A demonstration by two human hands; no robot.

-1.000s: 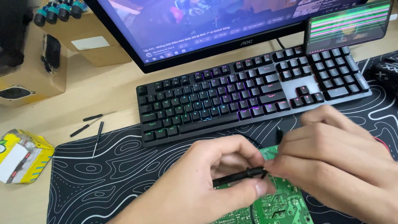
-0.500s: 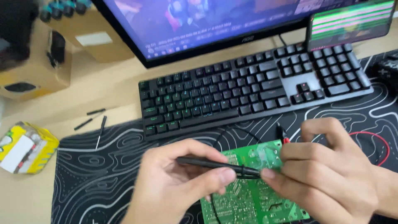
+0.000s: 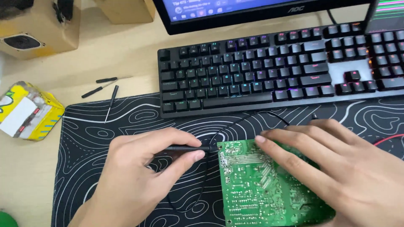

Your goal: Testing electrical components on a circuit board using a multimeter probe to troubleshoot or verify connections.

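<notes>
**On the patterned desk mat, a probe meets the board's corner**

On the black desk mat (image 3: 105, 126) with its white contour lines lies a green circuit board (image 3: 261, 185), solder side up, just in front of a black keyboard (image 3: 269, 71). The left hand (image 3: 139, 176) is closed around a slim black probe (image 3: 189, 148), pinched between thumb and forefinger like a pen, its tip touching the board's upper left corner. A thin black lead (image 3: 235, 124) loops away from it across the mat. The right hand (image 3: 332, 168) holds nothing; its fingers lie flat and spread over the board's upper right part, pressing it down against the mat. A red wire (image 3: 389, 138) shows at the right edge.

The step in hand looks like probing a point on the solder side while the board is steadied. Any further contact would seem to call for a firm board and a fine, exact placing of the tip among closely set solder joints.

Well apart on the wooden desk to the left lie three small black tools (image 3: 105, 86) and a yellow carton (image 3: 27, 111); a monitor (image 3: 261, 12) stands behind the keyboard.
</notes>
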